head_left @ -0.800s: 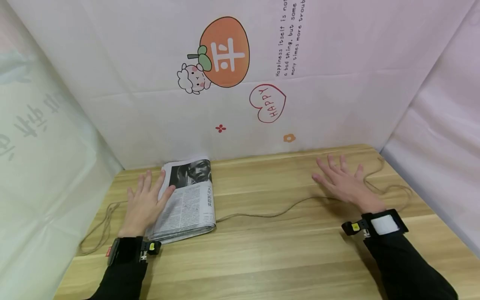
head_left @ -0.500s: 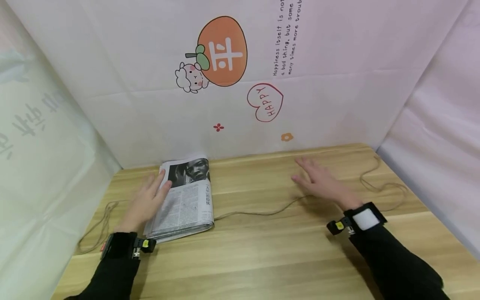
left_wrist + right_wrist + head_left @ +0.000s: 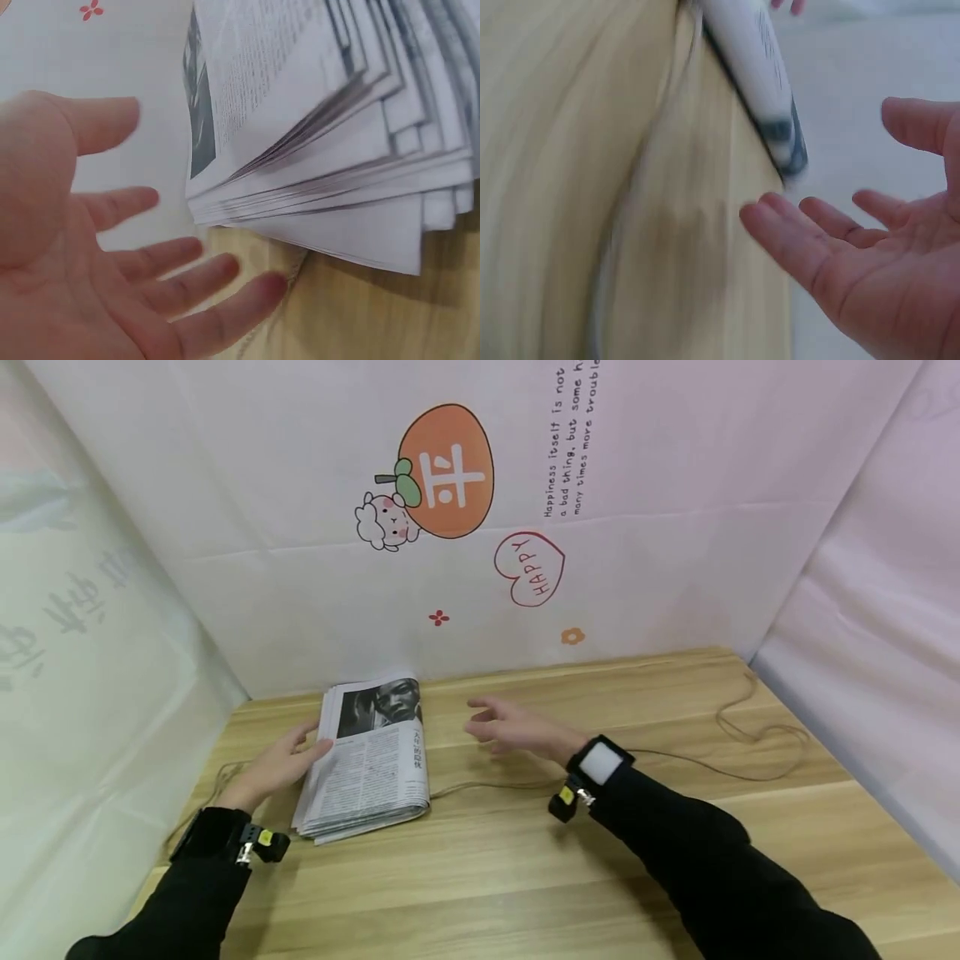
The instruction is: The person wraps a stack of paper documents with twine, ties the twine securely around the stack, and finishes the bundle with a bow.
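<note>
A folded newspaper stack [image 3: 371, 768] lies left of the middle on the wooden table, a dark photo printed at its far end. My left hand [image 3: 281, 764] is at its left edge, thumb over the top side and fingers beside it. In the left wrist view the fingers of the left hand [image 3: 142, 262] are spread and relaxed, facing the layered page edges [image 3: 337, 180]. Between the newspaper and the right side hovers my right hand [image 3: 521, 729], fingers loosely extended with nothing in them. A thin twine [image 3: 487, 785] passes under the newspaper and out both sides.
The twine's loose right end [image 3: 757, 735] curves near the table's right edge; its left part [image 3: 217, 781] lies partly behind the left hand. A white printed cloth [image 3: 300, 610] stands at the back, and more cloth [image 3: 885, 652] hangs along both sides of the wooden table [image 3: 465, 877].
My right hand has swept left from beside the twine's right end toward the newspaper. The left hand has drawn back and turned sideways at the newspaper's left edge. The newspaper stays in place.
</note>
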`<state>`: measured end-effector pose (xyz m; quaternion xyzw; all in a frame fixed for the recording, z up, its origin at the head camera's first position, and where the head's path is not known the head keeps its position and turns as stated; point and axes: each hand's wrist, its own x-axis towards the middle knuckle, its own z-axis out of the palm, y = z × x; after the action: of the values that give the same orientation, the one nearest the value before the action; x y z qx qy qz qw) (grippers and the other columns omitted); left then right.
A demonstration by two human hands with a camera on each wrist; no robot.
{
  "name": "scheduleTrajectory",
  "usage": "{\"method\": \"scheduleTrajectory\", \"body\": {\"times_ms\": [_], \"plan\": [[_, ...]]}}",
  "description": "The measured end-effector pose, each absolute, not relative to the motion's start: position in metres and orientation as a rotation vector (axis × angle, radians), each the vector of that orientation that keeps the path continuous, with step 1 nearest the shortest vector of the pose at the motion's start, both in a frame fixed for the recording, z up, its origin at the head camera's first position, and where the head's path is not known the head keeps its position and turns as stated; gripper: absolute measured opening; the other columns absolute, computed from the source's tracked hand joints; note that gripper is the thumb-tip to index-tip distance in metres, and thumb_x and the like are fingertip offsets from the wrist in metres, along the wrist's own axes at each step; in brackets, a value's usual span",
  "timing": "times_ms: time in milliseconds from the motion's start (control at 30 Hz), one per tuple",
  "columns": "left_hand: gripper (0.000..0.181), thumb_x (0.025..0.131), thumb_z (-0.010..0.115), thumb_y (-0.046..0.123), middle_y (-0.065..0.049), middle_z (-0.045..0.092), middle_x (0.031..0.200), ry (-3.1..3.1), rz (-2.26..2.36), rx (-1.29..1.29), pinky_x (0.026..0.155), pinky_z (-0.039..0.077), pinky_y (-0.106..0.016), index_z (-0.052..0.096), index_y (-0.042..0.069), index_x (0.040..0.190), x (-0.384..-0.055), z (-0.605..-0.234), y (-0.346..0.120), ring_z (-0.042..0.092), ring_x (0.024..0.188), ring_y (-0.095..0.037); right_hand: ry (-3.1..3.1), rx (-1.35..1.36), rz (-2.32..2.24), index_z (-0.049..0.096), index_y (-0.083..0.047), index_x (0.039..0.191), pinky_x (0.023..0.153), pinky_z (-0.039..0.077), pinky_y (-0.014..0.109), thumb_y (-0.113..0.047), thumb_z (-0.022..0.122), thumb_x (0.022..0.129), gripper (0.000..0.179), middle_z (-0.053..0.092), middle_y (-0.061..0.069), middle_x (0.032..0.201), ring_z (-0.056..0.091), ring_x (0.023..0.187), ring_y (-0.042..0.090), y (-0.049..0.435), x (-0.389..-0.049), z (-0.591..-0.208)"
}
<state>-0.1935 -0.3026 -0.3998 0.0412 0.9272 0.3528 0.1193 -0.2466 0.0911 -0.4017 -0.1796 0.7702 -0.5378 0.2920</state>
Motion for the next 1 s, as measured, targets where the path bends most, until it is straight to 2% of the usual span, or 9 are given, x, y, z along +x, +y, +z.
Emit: {"method": "scheduleTrajectory", "body": {"times_ms": [133,233,300,400,500,600,700,833,1000], "plan": [[0.08,0.108,0.048,0.043,-0.042,0.032,0.148,2.568,1.078,0.033,0.1,0.047,-0.058,0.014,-0.011,0.156,-0.191,-0.402,-0.305,0.044,0.131,-0.054,1.86,-0.354,-1.52,0.012,-0.011,0.163,0.102,0.047,0.054,-0.034,0.06,0.103,0.08,0.033,0.027,0.157,0.047,0.134,0.045,0.056,-0.244,-0.402],[0.08,0.108,0.048,0.042,-0.041,0.037,0.147,2.542,1.072,0.018,0.1,0.047,-0.056,0.012,-0.01,0.156,-0.187,-0.406,-0.304,0.049,0.128,-0.05,1.756,-0.263,-1.544,0.007,-0.01,0.163,0.101,0.047,0.058,-0.031,0.061,0.103,0.083,0.028,0.03,0.158,0.044,0.136,0.047,0.036,-0.241,-0.406],[0.079,0.108,0.049,0.041,-0.041,0.04,0.144,2.575,1.034,0.024,0.1,0.046,-0.056,0.015,-0.011,0.156,-0.185,-0.408,-0.304,0.051,0.127,-0.049,1.691,-0.216,-1.548,0.006,-0.011,0.163,0.101,0.045,0.06,-0.029,0.062,0.103,0.085,0.03,0.03,0.157,0.044,0.136,0.047,0.025,-0.239,-0.408],[0.078,0.107,0.05,0.039,-0.041,0.044,0.141,2.617,0.988,0.032,0.099,0.047,-0.057,0.018,-0.013,0.154,-0.182,-0.409,-0.303,0.053,0.124,-0.049,1.617,-0.21,-1.563,0.01,-0.014,0.164,0.103,0.042,0.063,-0.027,0.06,0.104,0.079,0.044,0.026,0.149,0.048,0.133,0.045,0.011,-0.237,-0.412],[0.078,0.107,0.052,0.04,-0.042,0.045,0.139,2.639,0.975,0.032,0.098,0.047,-0.057,0.02,-0.014,0.153,-0.181,-0.41,-0.302,0.053,0.123,-0.049,1.583,-0.218,-1.61,0.021,-0.013,0.161,0.1,0.045,0.063,-0.026,0.06,0.104,0.07,0.059,0.022,0.132,0.058,0.122,0.042,-0.001,-0.237,-0.415],[0.079,0.106,0.054,0.04,-0.041,0.048,0.136,2.647,0.99,0.035,0.097,0.048,-0.056,0.02,-0.015,0.152,-0.18,-0.411,-0.3,0.055,0.12,-0.047,1.565,-0.183,-1.66,0.039,-0.006,0.151,0.092,0.052,0.057,-0.026,0.061,0.103,0.056,0.066,0.018,0.117,0.064,0.108,0.035,-0.011,-0.236,-0.42],[0.08,0.105,0.055,0.039,-0.041,0.051,0.132,2.666,0.991,0.044,0.094,0.05,-0.054,0.022,-0.016,0.151,-0.178,-0.412,-0.299,0.058,0.116,-0.045,1.533,-0.131,-1.703,0.052,-0.002,0.134,0.083,0.057,0.049,-0.029,0.065,0.101,0.044,0.067,0.016,0.109,0.065,0.097,0.029,-0.021,-0.235,-0.425],[0.078,0.105,0.055,0.04,-0.039,0.053,0.129,2.696,1.001,0.042,0.093,0.05,-0.054,0.024,-0.015,0.151,-0.177,-0.412,-0.298,0.059,0.113,-0.044,1.455,-0.118,-1.758,0.055,-0.005,0.128,0.079,0.059,0.044,-0.024,0.068,0.099,0.037,0.069,0.017,0.108,0.068,0.095,0.027,-0.033,-0.234,-0.427],[0.075,0.105,0.054,0.042,-0.039,0.051,0.132,2.724,1.008,0.056,0.096,0.047,-0.056,0.028,-0.01,0.152,-0.176,-0.412,-0.295,0.056,0.118,-0.047,1.38,-0.12,-1.853,0.051,-0.004,0.137,0.084,0.058,0.046,-0.004,0.066,0.094,0.046,0.069,0.019,0.116,0.069,0.103,0.032,-0.041,-0.234,-0.419]]}}
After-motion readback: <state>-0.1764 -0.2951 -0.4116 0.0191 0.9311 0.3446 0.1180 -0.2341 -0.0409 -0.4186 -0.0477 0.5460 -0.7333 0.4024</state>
